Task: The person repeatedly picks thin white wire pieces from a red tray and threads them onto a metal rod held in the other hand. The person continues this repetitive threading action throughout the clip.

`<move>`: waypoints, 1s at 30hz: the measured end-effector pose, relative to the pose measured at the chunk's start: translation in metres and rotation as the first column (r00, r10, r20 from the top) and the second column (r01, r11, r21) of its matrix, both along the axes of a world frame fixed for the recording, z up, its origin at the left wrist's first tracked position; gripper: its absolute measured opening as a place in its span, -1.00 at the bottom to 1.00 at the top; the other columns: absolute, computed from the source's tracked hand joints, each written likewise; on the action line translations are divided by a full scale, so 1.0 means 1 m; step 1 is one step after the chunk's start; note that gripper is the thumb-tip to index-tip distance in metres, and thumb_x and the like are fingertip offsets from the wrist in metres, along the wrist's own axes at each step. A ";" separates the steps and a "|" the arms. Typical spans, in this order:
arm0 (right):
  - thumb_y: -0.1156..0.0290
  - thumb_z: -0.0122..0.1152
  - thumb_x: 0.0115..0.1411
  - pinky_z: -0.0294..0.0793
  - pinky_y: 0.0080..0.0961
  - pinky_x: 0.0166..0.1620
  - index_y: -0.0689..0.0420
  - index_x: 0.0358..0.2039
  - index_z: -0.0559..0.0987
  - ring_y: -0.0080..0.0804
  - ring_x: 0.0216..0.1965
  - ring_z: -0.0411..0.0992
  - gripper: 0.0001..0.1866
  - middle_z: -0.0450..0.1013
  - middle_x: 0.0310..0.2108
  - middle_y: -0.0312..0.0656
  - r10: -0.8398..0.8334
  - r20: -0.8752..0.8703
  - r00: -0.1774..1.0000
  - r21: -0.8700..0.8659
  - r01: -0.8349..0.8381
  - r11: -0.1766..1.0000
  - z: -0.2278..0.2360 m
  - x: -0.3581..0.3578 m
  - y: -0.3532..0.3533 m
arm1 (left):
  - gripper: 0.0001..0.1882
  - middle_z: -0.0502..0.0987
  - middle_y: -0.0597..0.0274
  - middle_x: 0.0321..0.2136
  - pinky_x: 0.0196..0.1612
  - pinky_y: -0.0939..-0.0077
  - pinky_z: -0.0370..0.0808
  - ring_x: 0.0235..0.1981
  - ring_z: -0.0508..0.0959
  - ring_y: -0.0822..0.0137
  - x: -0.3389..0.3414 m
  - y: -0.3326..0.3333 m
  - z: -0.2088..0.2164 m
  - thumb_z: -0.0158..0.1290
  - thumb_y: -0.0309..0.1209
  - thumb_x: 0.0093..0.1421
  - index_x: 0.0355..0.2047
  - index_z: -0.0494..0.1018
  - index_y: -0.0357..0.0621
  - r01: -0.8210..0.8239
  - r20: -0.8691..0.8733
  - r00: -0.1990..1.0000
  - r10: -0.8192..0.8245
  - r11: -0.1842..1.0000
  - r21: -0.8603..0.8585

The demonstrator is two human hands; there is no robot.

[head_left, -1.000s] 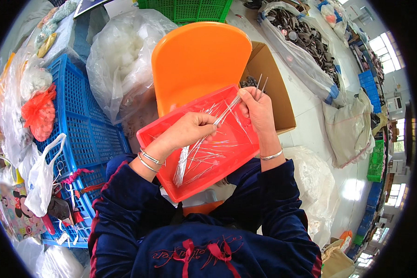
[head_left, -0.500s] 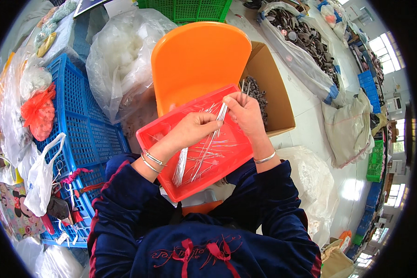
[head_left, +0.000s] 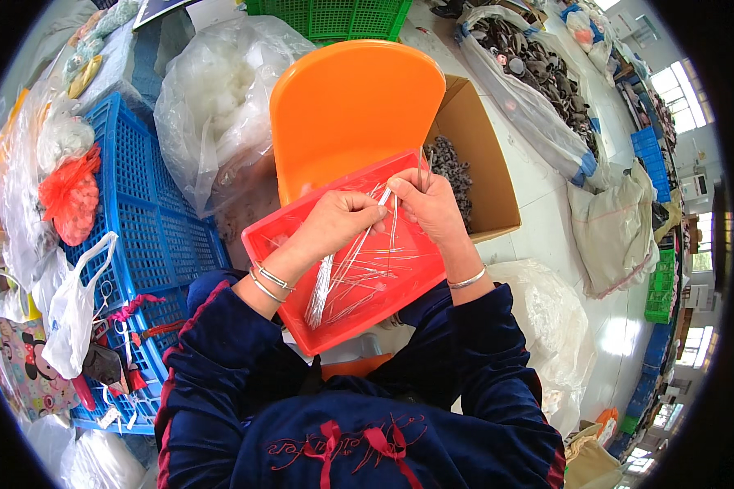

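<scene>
A red plastic tray [head_left: 294,236] rests on my lap, holding a loose pile of thin clear plastic strips [head_left: 359,273]. Over the tray's far part, my left hand [head_left: 342,220] pinches the end of a few strips. My right hand [head_left: 432,204] is closed around a small bunch of strips that stick up past its fingers, touching the left fingertips. Both wrists wear silver bangles.
An orange chair [head_left: 351,106] stands just beyond the tray. A cardboard box [head_left: 481,163] with dark small parts is to the right, blue crates [head_left: 139,212] to the left, clear bags of white stuffing [head_left: 212,90] behind, and more sacks on the floor at right.
My right hand has drawn in from the tray's far right corner toward my left hand, and the two now meet over the tray with the strips between them.
</scene>
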State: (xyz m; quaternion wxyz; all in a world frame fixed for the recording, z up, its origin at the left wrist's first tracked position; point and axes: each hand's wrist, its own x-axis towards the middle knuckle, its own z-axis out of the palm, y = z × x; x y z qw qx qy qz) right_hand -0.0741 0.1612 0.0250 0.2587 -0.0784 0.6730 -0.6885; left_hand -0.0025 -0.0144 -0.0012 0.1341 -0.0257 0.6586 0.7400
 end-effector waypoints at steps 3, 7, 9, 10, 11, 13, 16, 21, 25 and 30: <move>0.43 0.22 0.24 0.28 -0.75 -0.47 0.25 -0.38 0.56 -0.74 -0.56 0.30 -0.86 0.46 -0.54 -0.37 -0.035 -0.023 0.999 -0.010 0.034 0.999 0.001 0.002 -0.002 | -0.78 0.58 0.32 -0.52 -0.36 0.70 0.44 -0.47 0.51 0.59 -0.001 -0.003 0.000 0.07 -0.32 0.26 -0.33 0.58 -0.25 -0.003 0.082 0.997 0.000 0.999 0.040; 0.39 0.22 0.24 0.13 -0.80 -0.63 0.21 -0.37 0.53 -0.79 -0.69 0.18 -0.85 0.40 -0.61 -0.41 -0.119 -0.098 0.988 0.005 0.120 0.993 -0.002 -0.002 -0.001 | -0.77 0.60 0.27 -0.45 -0.32 0.71 0.49 -0.45 0.56 0.55 -0.001 -0.003 -0.001 0.04 -0.35 0.30 -0.20 0.56 -0.26 -0.075 0.147 0.988 0.040 0.968 0.241; 0.40 0.22 0.25 0.13 -0.80 -0.63 0.21 -0.37 0.53 -0.78 -0.69 0.18 -0.85 0.40 -0.60 -0.38 -0.146 -0.097 0.985 -0.030 0.143 0.989 -0.008 -0.004 0.001 | -0.77 0.61 0.24 -0.43 -0.34 0.72 0.51 -0.45 0.58 0.53 0.000 -0.003 0.000 0.04 -0.36 0.30 -0.18 0.55 -0.28 -0.093 0.162 0.986 0.049 0.957 0.276; 0.40 0.21 0.25 0.13 -0.79 -0.64 0.22 -0.37 0.53 -0.77 -0.69 0.18 -0.85 0.41 -0.60 -0.37 -0.161 -0.091 0.983 -0.053 0.156 0.986 -0.011 -0.004 0.001 | -0.77 0.62 0.22 -0.42 -0.35 0.72 0.52 -0.45 0.59 0.52 0.001 -0.001 0.001 0.04 -0.37 0.30 -0.18 0.55 -0.29 -0.097 0.171 0.984 0.051 0.957 0.274; 0.40 0.21 0.25 0.14 -0.79 -0.64 0.22 -0.37 0.53 -0.77 -0.69 0.19 -0.85 0.41 -0.60 -0.36 -0.173 -0.084 0.981 -0.077 0.167 0.983 -0.012 -0.003 0.001 | -0.77 0.62 0.20 -0.42 -0.35 0.72 0.53 -0.45 0.59 0.51 0.002 0.001 0.002 0.04 -0.37 0.30 -0.18 0.55 -0.29 -0.104 0.181 0.982 0.055 0.957 0.272; 0.40 0.20 0.26 0.14 -0.77 -0.65 0.22 -0.37 0.53 -0.75 -0.69 0.19 -0.85 0.40 -0.61 -0.35 -0.223 -0.055 0.973 -0.092 0.217 0.972 -0.010 -0.002 -0.001 | -0.77 0.62 0.19 -0.41 -0.35 0.72 0.53 -0.44 0.60 0.51 0.003 0.002 -0.005 0.04 -0.38 0.30 -0.19 0.55 -0.30 -0.101 0.171 0.984 0.055 0.956 0.275; 0.41 0.19 0.27 0.18 -0.75 -0.66 0.24 -0.37 0.54 -0.72 -0.70 0.23 -0.85 0.41 -0.61 -0.33 -0.284 -0.070 0.956 -0.115 0.275 0.955 -0.013 -0.004 0.001 | -0.78 0.63 0.19 -0.41 -0.36 0.71 0.53 -0.45 0.60 0.50 0.004 0.006 -0.007 0.05 -0.38 0.30 -0.19 0.55 -0.30 -0.100 0.178 0.983 0.053 0.958 0.268; 0.45 0.18 0.26 0.32 -0.70 -0.62 0.28 -0.37 0.54 -0.64 -0.69 0.33 -0.85 0.43 -0.61 -0.30 -0.368 -0.098 0.925 -0.179 0.347 0.921 -0.016 -0.006 -0.001 | -0.77 0.63 0.18 -0.40 -0.35 0.69 0.54 -0.44 0.61 0.50 0.005 0.008 -0.007 0.05 -0.36 0.30 -0.20 0.56 -0.29 -0.112 0.204 0.977 0.066 0.968 0.225; 0.45 0.17 0.27 0.40 -0.68 -0.59 0.28 -0.35 0.53 -0.62 -0.66 0.37 -0.86 0.44 -0.59 -0.28 -0.391 -0.092 0.916 -0.226 0.363 0.904 -0.018 -0.008 -0.002 | -0.76 0.63 0.17 -0.39 -0.32 0.67 0.56 -0.41 0.62 0.47 0.008 0.012 -0.007 0.04 -0.34 0.31 -0.21 0.56 -0.30 -0.132 0.212 0.974 0.083 0.965 0.225; 0.44 0.17 0.28 0.40 -0.68 -0.59 0.28 -0.33 0.53 -0.61 -0.66 0.38 -0.85 0.45 -0.59 -0.27 -0.390 -0.098 0.916 -0.250 0.357 0.900 -0.020 -0.010 -0.001 | -0.75 0.62 0.15 -0.37 -0.29 0.64 0.57 -0.36 0.63 0.44 0.012 0.017 -0.004 0.03 -0.34 0.31 -0.23 0.55 -0.31 -0.168 0.238 0.966 0.103 0.949 0.268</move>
